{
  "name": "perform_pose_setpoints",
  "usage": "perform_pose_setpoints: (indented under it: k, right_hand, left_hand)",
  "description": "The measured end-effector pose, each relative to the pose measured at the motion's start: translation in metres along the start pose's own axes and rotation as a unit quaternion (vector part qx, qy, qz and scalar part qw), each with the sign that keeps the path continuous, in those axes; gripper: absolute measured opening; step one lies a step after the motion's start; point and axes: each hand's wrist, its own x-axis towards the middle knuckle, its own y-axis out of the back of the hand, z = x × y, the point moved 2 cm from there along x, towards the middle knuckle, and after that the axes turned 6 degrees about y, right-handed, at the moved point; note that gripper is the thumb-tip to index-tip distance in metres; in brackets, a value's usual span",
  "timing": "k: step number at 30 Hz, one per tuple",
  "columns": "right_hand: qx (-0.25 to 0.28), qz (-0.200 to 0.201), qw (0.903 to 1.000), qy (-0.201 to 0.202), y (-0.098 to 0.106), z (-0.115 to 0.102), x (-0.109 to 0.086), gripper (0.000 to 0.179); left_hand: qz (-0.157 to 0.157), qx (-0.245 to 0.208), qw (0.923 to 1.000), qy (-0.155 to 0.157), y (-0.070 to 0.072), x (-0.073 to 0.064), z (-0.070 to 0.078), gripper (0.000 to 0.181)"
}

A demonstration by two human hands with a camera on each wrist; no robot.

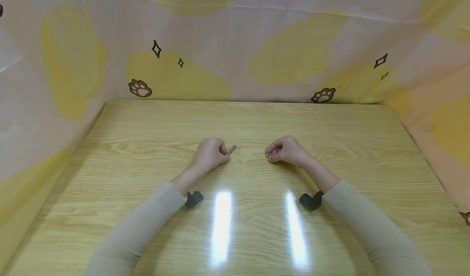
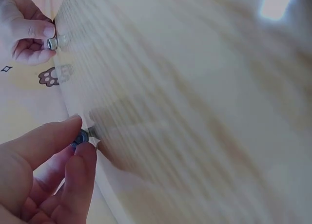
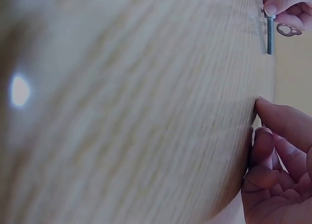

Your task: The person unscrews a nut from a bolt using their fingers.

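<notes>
A metal bolt (image 1: 231, 149) is pinched between the thumb and fingers of my left hand (image 1: 211, 153), its threaded shank pointing away to the right. In the left wrist view the round head of the bolt (image 2: 80, 138) shows at the fingertips. Across from it, my right hand (image 1: 287, 150) pinches a small metal nut (image 1: 268, 155) by its sides, with its hole visible. Both hands are low over the wooden table (image 1: 249, 227), with a gap between the bolt and the nut. The right wrist view shows the bolt's thread (image 3: 270, 36), while the right fingers hide the nut there.
A patterned cloth (image 1: 235, 43) with yellow patches and paw prints hangs behind the table and along its sides. Black wrist-worn pieces (image 1: 311, 201) stick out at the cuffs. Two bright light reflections lie on the tabletop near the front.
</notes>
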Motion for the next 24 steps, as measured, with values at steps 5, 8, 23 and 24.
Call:
perform_pose_setpoints:
  k: [5, 8, 23, 24]
  right_hand:
    - [0.001, -0.007, 1.0000, -0.001, 0.000, 0.000, -0.002, 0.020]
    - [0.000, -0.009, 1.0000, -0.002, 0.000, -0.001, -0.002, 0.020]
    - [0.012, 0.011, 0.9997, 0.020, 0.020, 0.007, -0.012, 0.032]
    - [0.007, 0.017, 0.9996, 0.023, 0.023, 0.008, -0.014, 0.032]
  left_hand:
    - [-0.003, 0.010, 0.9999, -0.009, -0.001, -0.001, 0.000, 0.018]
    - [-0.003, 0.012, 0.9999, -0.011, 0.000, -0.002, 0.001, 0.019]
    - [-0.009, -0.005, 0.9998, -0.015, 0.000, -0.004, -0.001, 0.019]
    - [-0.012, -0.012, 0.9998, -0.012, 0.001, -0.005, -0.002, 0.020]
